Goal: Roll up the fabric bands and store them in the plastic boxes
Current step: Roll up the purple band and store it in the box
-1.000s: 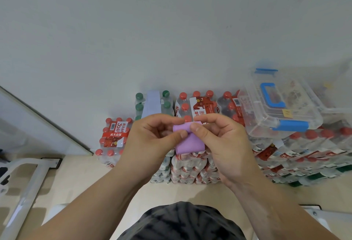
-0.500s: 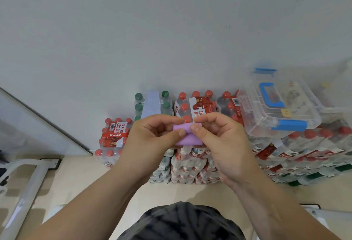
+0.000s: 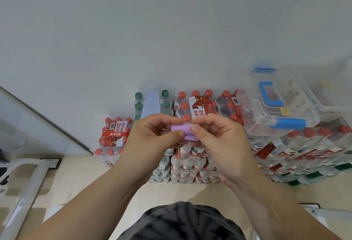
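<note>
purple fabric band [image 3: 183, 132] is held in mid-air in front of the stacked water bottle packs [image 3: 188, 169], wound into a short, thick roll between 2 hands. the rolling step is judged to be close to its end. what looks like a last flap at the lower edge would need to be wound in tight, and the roll then carried to the right for storing.

on the left, the left hand [image 3: 152, 140] is raised with the wrist bent inward. its thumb is pressed on the front of the roll's left end and its fingers are curled behind it. in the middle, the roll is seen lying crosswise, pinched at both ends. on the right, the right hand [image 3: 219, 144] is held in a mirrored pose, thumb laid on the right end and fingers curled over the top. further right, the clear plastic box [image 3: 297, 106] with blue handle and latches is rested on bottle packs, well apart from the hands. its lid appears closed, so it would have to be opened first.
</note>
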The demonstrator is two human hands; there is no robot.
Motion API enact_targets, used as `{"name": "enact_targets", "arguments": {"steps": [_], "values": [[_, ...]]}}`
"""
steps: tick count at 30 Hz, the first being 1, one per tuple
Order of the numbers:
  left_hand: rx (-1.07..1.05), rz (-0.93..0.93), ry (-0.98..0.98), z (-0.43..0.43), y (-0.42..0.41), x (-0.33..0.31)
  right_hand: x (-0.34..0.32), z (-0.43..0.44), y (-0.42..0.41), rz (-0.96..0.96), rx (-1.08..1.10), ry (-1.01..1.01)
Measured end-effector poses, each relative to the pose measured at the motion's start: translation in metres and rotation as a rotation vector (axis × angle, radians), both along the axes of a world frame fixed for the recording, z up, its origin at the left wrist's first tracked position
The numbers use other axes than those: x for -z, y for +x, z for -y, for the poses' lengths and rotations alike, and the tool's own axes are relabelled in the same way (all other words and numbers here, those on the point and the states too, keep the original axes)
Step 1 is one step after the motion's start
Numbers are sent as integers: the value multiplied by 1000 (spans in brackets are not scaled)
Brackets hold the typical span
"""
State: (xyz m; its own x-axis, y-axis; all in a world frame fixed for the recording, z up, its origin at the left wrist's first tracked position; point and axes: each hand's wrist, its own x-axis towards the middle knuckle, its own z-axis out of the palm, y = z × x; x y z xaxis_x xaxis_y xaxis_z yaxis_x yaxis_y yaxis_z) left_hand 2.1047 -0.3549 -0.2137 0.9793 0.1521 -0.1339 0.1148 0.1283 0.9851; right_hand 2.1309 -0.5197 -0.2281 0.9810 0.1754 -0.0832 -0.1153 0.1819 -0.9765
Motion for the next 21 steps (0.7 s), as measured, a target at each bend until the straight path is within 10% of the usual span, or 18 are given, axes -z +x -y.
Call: {"name": "enact_targets", "arguments": {"steps": [21], "values": [[103, -68, -1, 51, 13, -3, -8, 59, 10, 107, -41, -170]]}}
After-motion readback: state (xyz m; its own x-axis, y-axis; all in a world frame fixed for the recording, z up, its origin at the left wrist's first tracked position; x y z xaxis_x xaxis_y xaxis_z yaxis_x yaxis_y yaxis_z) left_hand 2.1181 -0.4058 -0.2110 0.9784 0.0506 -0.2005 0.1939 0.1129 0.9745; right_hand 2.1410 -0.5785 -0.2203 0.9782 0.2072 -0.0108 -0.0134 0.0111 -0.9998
